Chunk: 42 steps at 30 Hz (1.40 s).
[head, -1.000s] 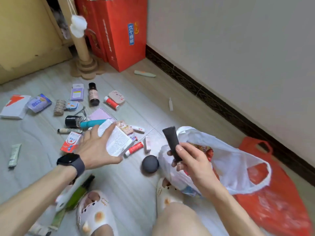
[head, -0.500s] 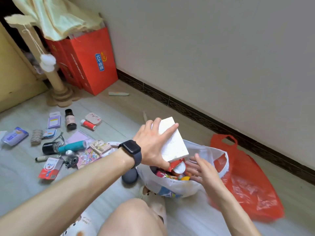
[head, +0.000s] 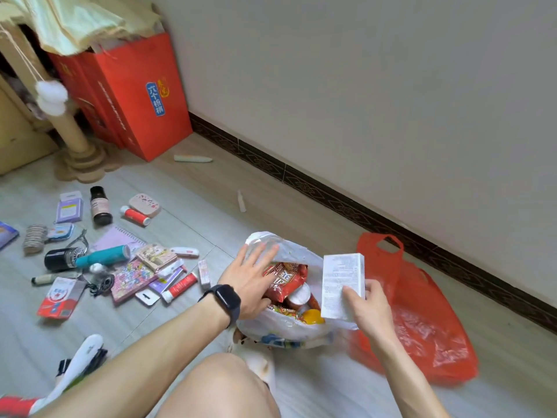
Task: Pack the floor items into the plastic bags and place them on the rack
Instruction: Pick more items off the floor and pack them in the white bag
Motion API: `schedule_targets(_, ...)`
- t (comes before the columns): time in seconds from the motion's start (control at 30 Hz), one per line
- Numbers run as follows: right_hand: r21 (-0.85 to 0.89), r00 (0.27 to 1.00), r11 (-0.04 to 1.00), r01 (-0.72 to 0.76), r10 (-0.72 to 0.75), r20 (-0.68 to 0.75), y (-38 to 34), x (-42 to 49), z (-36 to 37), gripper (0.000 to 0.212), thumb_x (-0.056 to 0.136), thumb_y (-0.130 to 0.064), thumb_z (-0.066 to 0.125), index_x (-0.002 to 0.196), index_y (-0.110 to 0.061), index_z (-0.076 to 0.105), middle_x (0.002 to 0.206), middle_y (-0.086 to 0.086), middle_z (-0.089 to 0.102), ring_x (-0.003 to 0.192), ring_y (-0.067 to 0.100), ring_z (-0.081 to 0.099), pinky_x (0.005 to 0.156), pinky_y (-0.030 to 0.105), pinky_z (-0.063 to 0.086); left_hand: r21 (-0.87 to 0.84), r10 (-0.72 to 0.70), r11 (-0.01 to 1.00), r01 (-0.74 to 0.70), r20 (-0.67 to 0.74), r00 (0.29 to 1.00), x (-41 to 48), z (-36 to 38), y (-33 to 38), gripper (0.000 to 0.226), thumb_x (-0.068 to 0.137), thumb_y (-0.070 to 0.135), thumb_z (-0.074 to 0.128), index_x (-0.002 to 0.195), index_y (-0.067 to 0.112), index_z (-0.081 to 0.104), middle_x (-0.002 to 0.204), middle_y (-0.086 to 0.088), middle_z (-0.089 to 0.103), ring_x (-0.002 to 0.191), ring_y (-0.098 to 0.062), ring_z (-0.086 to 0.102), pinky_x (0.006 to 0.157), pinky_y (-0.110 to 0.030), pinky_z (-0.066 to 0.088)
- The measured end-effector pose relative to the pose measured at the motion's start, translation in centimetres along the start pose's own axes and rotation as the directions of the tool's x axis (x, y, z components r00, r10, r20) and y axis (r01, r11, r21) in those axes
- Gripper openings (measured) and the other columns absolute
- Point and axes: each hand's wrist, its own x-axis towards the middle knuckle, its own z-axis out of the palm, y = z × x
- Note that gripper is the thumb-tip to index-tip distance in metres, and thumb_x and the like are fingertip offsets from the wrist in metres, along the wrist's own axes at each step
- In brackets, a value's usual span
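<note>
A white plastic bag point(head: 280, 325) stands open on the floor in front of me, holding a red snack packet point(head: 284, 279) and other small goods. My left hand point(head: 250, 280), with a black watch on the wrist, lies flat with straight fingers against the bag's left rim. My right hand point(head: 366, 306) grips a white printed box point(head: 340, 285) upright over the bag's right side. A red plastic bag point(head: 422, 321) lies flat just right of the white one. Several small items point(head: 132, 276) are scattered on the floor to the left.
Red paper gift bags point(head: 135, 95) stand by the wall at the back left, next to a cat scratching post point(head: 72, 137). A pale tube point(head: 193, 159) and a small white tube point(head: 241, 201) lie near the dark skirting board. My knee fills the bottom middle.
The white box has passed from my left hand to my right hand. My left hand now lies flat on the bag's left rim. The black tube held a second ago is out of sight.
</note>
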Motion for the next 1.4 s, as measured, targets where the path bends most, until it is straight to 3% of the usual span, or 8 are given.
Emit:
schedule_targets(0.3, -0.417, 0.987, 0.907, -0.057, 0.115, 0.115, 0.7, 0.5, 4.3, 0.048, 0.087, -0.048, 0.052, 0.121, -0.014, 0.056, 0.12, 0.013, 0.068, 0.109, 0.035, 0.063, 0.089, 0.037, 0.05, -0.163, -0.396, 0.897, 0.41, 0.114, 0.911, 1.3, -1.4, 0.2, 0.051, 0.084, 0.014, 0.052, 0.134, 0.019, 0.042, 0.157, -0.029, -0.007, 0.138, -0.042, 0.026, 0.106, -0.048, 0.032)
schedule_targets(0.47, -0.009, 0.909, 1.0, 0.019, -0.013, 0.417, -0.1, 0.6, 6.6, 0.052, 0.099, -0.035, 0.055, 0.146, -0.015, 0.045, 0.149, 0.0, 0.048, 0.135, 0.015, 0.046, 0.114, 0.032, 0.033, -0.292, -0.43, 0.847, 0.443, 0.111, 0.896, 1.1, -1.4, -0.8, 0.057, 0.084, 0.012, 0.052, 0.139, 0.013, 0.035, 0.135, -0.012, 0.043, 0.12, -0.032, 0.046, 0.09, -0.041, 0.043)
schedule_targets(0.63, -0.088, 0.951, 0.989, -0.121, 0.09, -0.297, 3.6, 2.0, 4.1, 0.062, 0.085, -0.036, 0.069, 0.138, -0.01, 0.048, 0.142, 0.018, 0.049, 0.13, 0.036, 0.043, 0.109, 0.045, 0.034, -0.397, -0.4, 0.834, 0.382, 0.039, 0.915, 1.1, -1.3, -1.9, 0.06, 0.078, 0.008, 0.05, 0.136, 0.018, 0.038, 0.122, -0.008, 0.053, 0.109, -0.032, 0.054, 0.08, -0.04, 0.046)
schedule_targets(0.7, -0.05, 0.908, 0.935, -0.351, 0.326, -0.264, 5.0, 2.9, 2.9, 0.083, 0.081, -0.037, 0.075, 0.145, -0.004, 0.035, 0.147, 0.025, 0.04, 0.135, 0.041, 0.037, 0.108, 0.046, 0.032, -0.452, -0.404, 0.808, 0.378, 0.043, 0.914, 1.0, -1.2, -2.0, 0.067, 0.077, 0.008, 0.049, 0.142, 0.022, 0.035, 0.126, -0.007, 0.053, 0.11, -0.032, 0.055, 0.08, -0.039, 0.047)
schedule_targets(0.83, 0.205, 0.934, 0.919, -0.337, 0.353, -0.045, 5.4, 3.0, 1.5, 0.014, 0.086, -0.017, 0.065, 0.078, -0.006, 0.069, 0.074, 0.016, 0.068, 0.071, 0.029, 0.059, 0.061, 0.033, 0.04, -0.582, -0.404, 0.726, 0.365, 0.067, 0.912, 0.7, -1.4, -2.2, 0.069, 0.079, 0.007, 0.045, 0.145, 0.025, 0.034, 0.135, -0.004, 0.049, 0.113, -0.031, 0.057, 0.089, -0.042, 0.05)
schedule_targets(1.07, 0.616, 0.985, 0.776, 0.139, -0.171, -0.006, -6.4, 2.6, -4.2, 0.026, 0.084, -0.033, 0.064, 0.086, -0.009, 0.075, 0.054, -0.007, 0.049, 0.046, 0.009, 0.037, 0.04, 0.019, 0.029, -0.953, -0.576, 0.263, 0.152, -0.028, 0.817, 1.4, -6.1, -3.0, 0.093, 0.071, -0.014, 0.058, 0.15, 0.027, 0.034, 0.142, 0.01, 0.051, 0.106, -0.01, 0.06, 0.086, -0.025, 0.052)
schedule_targets(1.3, -0.06, 0.988, 0.987, 0.151, -0.148, 0.037, -7.1, -0.1, -3.4, 0.018, 0.09, -0.036, 0.051, 0.083, -0.021, 0.06, 0.074, -0.006, 0.069, 0.074, 0.024, 0.063, 0.072, 0.042, 0.05, -0.725, -0.427, 0.623, 0.295, 0.001, 0.904, -0.6, -5.7, -2.9, 0.068, 0.073, 0.0, 0.047, 0.131, 0.034, 0.054, 0.132, -0.003, 0.052, 0.111, -0.027, 0.057, 0.086, -0.035, 0.052)
schedule_targets(1.4, -0.258, 0.992, 0.96, 0.107, -0.121, -0.041, -6.1, -0.5, -4.1, 0.04, 0.086, -0.045, 0.056, 0.12, -0.024, 0.054, 0.115, 0.0, 0.065, 0.108, 0.029, 0.06, 0.087, 0.039, 0.046, -0.545, -0.431, 0.739, 0.397, 0.07, 0.9, -1.1, -5.6, -2.5, 0.055, 0.081, 0.02, 0.05, 0.133, 0.037, 0.046, 0.145, -0.005, 0.036, 0.111, -0.033, 0.057, 0.087, -0.038, 0.048)
